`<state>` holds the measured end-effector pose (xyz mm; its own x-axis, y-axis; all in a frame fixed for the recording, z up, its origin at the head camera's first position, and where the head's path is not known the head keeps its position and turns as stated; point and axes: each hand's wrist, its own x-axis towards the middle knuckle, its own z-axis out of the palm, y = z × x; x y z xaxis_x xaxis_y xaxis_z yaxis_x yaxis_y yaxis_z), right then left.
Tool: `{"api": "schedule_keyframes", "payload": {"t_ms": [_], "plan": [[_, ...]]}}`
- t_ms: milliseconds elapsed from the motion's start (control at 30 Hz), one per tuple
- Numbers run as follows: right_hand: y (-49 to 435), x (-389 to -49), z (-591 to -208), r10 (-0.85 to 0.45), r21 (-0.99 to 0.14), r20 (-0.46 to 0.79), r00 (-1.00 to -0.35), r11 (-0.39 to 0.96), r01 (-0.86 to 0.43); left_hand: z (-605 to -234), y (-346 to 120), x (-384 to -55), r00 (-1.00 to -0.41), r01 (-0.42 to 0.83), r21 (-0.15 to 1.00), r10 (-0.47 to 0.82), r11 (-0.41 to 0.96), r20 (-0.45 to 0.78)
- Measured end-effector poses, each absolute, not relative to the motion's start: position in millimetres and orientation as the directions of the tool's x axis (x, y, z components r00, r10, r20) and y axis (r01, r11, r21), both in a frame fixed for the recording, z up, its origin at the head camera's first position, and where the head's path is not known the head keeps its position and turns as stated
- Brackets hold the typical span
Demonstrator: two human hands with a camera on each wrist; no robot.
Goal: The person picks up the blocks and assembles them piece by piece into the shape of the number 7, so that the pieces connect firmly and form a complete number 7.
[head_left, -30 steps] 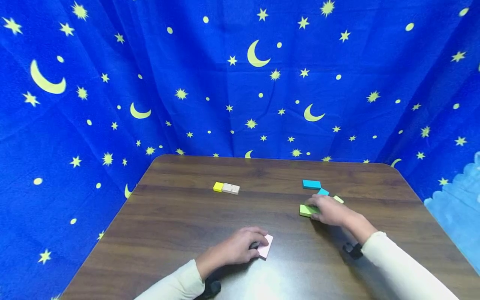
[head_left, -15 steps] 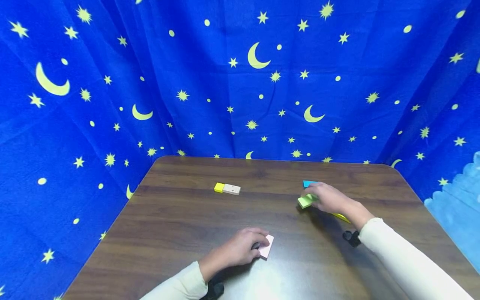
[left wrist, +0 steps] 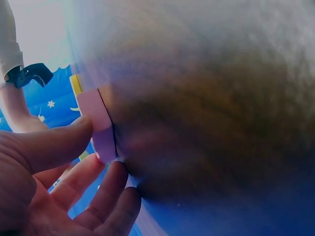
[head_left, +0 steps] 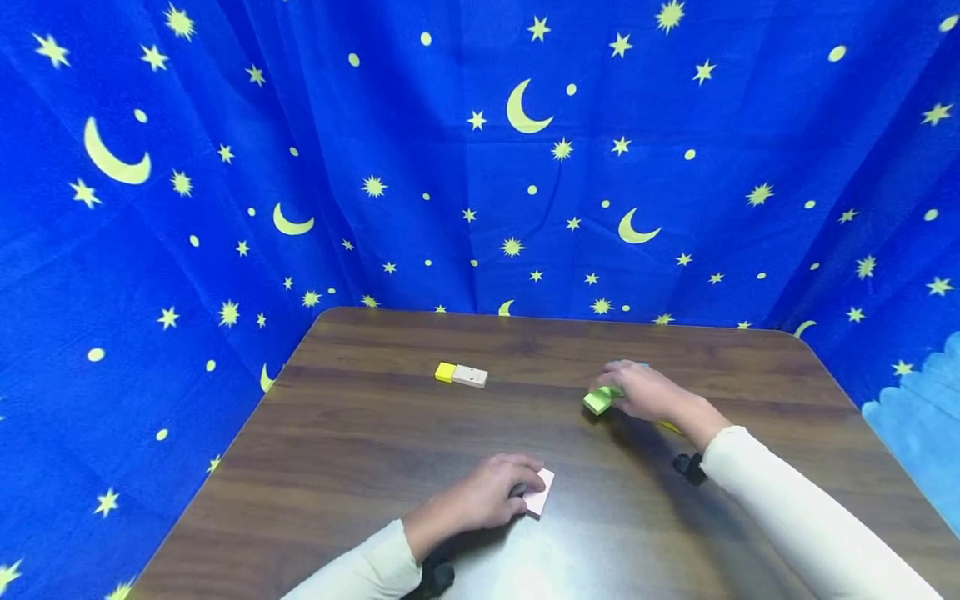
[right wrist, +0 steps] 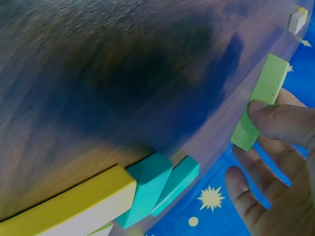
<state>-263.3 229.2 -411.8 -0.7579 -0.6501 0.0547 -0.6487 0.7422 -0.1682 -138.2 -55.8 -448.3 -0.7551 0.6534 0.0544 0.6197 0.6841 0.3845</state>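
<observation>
My left hand (head_left: 487, 493) pinches a pink block (head_left: 542, 492) lying on the wooden table. In the left wrist view, the thumb presses one face of that pink block (left wrist: 94, 110) while fingertips touch its lower end. To the far right, my right hand (head_left: 651, 393) holds a light green block (head_left: 597, 402) slightly above the table. The right wrist view shows this green block (right wrist: 268, 78) between thumb and fingers. Below it there, a yellow block (right wrist: 74, 196) and two teal blocks (right wrist: 147, 184) lie close together. The right hand and arm mostly hide them in the head view.
A small yellow block (head_left: 445, 372) touches a whitish block (head_left: 471, 377) toward the back left of the table (head_left: 337, 433). Blue curtains (head_left: 420, 125) with stars and moons hang behind and beside the table. Dark straps are on both wrists.
My right hand has lifted the green block from the table and carried it back and a little left. My left hand still holds the pink block in place.
</observation>
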Motion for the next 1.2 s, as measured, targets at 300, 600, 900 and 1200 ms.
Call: {"api": "schedule_keyframes", "payload": {"t_ms": [300,600,900,1200], "plan": [[213,-267,-413,-0.686,-0.180,0.041,-0.727,0.710,-0.681,-447,-52,-138,-0.755,0.615,0.395,0.655,0.683,0.043],[196,-265,-419,-0.739,-0.210,0.055,-0.672,0.649,-0.731,-445,-52,-137,-0.764,0.589,0.410,0.645,0.696,0.002],[187,-261,-433,-0.734,-0.224,0.057,-0.676,0.651,-0.726,-448,-53,-137,-0.771,0.577,0.415,0.637,0.703,-0.007],[180,-259,-445,-0.722,-0.237,0.114,-0.682,0.647,-0.725,-446,-57,-138,-0.779,0.567,0.404,0.626,0.718,-0.019]]}}
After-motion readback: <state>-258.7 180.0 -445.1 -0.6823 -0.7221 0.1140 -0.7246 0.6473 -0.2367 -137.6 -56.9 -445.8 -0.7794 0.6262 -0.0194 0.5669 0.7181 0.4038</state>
